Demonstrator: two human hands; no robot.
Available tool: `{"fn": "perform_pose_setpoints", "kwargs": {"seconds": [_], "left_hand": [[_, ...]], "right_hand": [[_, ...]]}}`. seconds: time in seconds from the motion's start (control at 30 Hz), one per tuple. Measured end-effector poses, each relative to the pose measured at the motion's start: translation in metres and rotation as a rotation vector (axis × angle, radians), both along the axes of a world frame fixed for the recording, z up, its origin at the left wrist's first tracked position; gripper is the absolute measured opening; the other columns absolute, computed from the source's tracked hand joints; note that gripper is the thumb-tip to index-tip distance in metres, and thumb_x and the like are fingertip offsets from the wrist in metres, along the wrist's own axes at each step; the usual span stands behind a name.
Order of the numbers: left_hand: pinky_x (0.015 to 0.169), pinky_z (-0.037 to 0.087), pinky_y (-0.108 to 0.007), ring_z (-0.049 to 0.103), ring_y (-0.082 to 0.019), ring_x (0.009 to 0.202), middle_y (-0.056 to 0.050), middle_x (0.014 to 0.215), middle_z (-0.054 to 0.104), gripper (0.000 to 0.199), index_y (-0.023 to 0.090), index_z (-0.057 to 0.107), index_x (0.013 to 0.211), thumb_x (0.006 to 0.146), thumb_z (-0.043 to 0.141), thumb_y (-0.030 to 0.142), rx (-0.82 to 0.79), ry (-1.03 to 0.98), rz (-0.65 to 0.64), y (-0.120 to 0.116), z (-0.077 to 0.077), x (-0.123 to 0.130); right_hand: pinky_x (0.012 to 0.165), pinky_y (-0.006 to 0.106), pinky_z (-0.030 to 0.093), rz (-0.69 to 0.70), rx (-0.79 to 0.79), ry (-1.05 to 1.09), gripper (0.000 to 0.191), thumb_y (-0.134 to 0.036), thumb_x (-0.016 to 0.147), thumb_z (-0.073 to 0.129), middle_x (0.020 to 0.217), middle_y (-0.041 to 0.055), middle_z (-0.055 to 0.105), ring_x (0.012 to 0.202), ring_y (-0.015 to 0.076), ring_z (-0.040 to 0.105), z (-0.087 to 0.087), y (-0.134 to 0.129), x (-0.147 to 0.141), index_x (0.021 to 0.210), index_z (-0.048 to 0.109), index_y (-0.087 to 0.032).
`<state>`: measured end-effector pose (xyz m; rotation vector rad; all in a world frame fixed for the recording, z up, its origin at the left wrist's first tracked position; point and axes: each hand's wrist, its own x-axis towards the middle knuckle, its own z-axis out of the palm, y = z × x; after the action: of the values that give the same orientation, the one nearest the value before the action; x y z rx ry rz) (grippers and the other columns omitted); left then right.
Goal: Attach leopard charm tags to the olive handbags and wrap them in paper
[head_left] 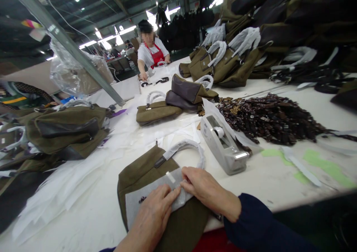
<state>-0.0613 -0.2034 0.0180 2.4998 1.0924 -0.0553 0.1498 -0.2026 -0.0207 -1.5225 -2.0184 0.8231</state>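
An olive-green fabric bag (139,170) lies on the white table in front of me. Its handle (189,144) is wrapped in whitish film and arches up at the far side. Over the bag lies a pale wrapping sheet (132,198) with a small strip of clear tape (170,177) on it. My left hand (156,203) rests on the sheet, fingers bent together, index finger and thumb pressing its gathered part. My right hand (203,188) pinches the sheet's edge near the handle's base; the fingertips partly hide what is between them.
A grey tape dispenser (223,144) stands just right of the bag. Behind it spreads a heap of dark brown straps (273,118). More olive bags (189,92) sit further back and at left (64,129). White sheets (61,192) cover the left side. A co-worker (153,51) stands across the table.
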Motion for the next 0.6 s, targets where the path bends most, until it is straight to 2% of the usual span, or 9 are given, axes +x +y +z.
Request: {"fn": "perform_pose_setpoints", "kwargs": {"seconds": [0.03,0.1,0.2,0.27,0.37,0.43,0.5,0.6], "left_hand": [[0.083,0.054,-0.039,0.062,-0.024,0.093,-0.008,0.102,0.063,0.047,0.028,0.055,0.136,0.094,0.042,0.011,-0.008,0.008,-0.003,0.0,0.001,0.001],[0.085,0.054,-0.041,0.061,-0.025,0.096,-0.008,0.104,0.063,0.047,0.027,0.055,0.136,0.094,0.042,0.01,-0.026,0.022,-0.003,0.0,0.004,0.002],[0.088,0.053,-0.043,0.06,-0.025,0.099,-0.008,0.108,0.062,0.05,0.026,0.055,0.136,0.092,0.041,0.007,-0.033,0.041,0.012,0.0,0.008,0.004],[0.09,0.052,-0.043,0.059,-0.025,0.1,-0.008,0.108,0.062,0.049,0.025,0.056,0.135,0.092,0.042,0.006,-0.033,0.044,0.018,0.0,0.011,0.005],[0.091,0.051,-0.042,0.059,-0.024,0.101,-0.007,0.108,0.062,0.043,0.026,0.059,0.13,0.093,0.043,0.008,-0.024,0.024,0.008,0.0,0.013,0.005],[0.092,0.051,-0.043,0.058,-0.024,0.103,-0.007,0.111,0.062,0.042,0.027,0.058,0.13,0.094,0.044,0.009,-0.004,0.015,0.002,-0.001,0.013,0.005],[0.093,0.051,-0.044,0.057,-0.025,0.104,-0.007,0.113,0.062,0.042,0.027,0.058,0.13,0.094,0.045,0.009,0.013,0.02,-0.003,-0.001,0.012,0.004],[0.093,0.05,-0.045,0.057,-0.025,0.104,-0.007,0.112,0.062,0.039,0.024,0.059,0.129,0.095,0.045,0.01,0.036,0.031,-0.015,-0.002,0.009,0.003]], "right_hand": [[0.067,0.028,0.038,0.009,0.053,-0.046,0.006,-0.017,0.088,0.06,0.086,0.0014,0.06,0.077,0.017,0.056,0.001,0.0,0.0,0.091,0.055,-0.018],[0.073,0.029,0.042,0.039,0.139,-0.12,0.018,-0.015,0.087,0.063,0.103,0.0054,0.06,0.09,0.0202,0.059,0.007,0.003,0.001,0.103,0.056,-0.018],[0.078,0.03,0.046,0.185,0.183,-0.167,0.028,-0.012,0.087,0.061,0.114,0.0079,0.06,0.099,0.0219,0.061,0.017,0.016,-0.002,0.114,0.055,-0.018],[0.074,0.031,0.047,0.279,0.177,-0.215,0.025,-0.011,0.089,0.056,0.109,0.0091,0.062,0.094,0.0222,0.063,0.022,0.027,-0.008,0.114,0.057,-0.016],[0.067,0.031,0.044,0.338,0.165,-0.306,0.013,-0.012,0.09,0.054,0.096,0.0094,0.065,0.083,0.0222,0.063,0.028,0.038,-0.017,0.099,0.063,-0.013],[0.064,0.03,0.041,0.359,0.158,-0.317,0.011,-0.014,0.091,0.055,0.09,0.0075,0.065,0.079,0.02,0.062,0.031,0.038,-0.02,0.089,0.065,-0.014],[0.063,0.028,0.039,0.338,0.144,-0.293,0.012,-0.015,0.092,0.056,0.088,0.0055,0.065,0.077,0.0178,0.06,0.031,0.031,-0.02,0.086,0.065,-0.016],[0.065,0.027,0.039,0.23,0.141,-0.186,0.01,-0.014,0.092,0.056,0.088,0.004,0.062,0.077,0.0164,0.058,0.024,0.011,-0.014,0.085,0.063,-0.016]]}}
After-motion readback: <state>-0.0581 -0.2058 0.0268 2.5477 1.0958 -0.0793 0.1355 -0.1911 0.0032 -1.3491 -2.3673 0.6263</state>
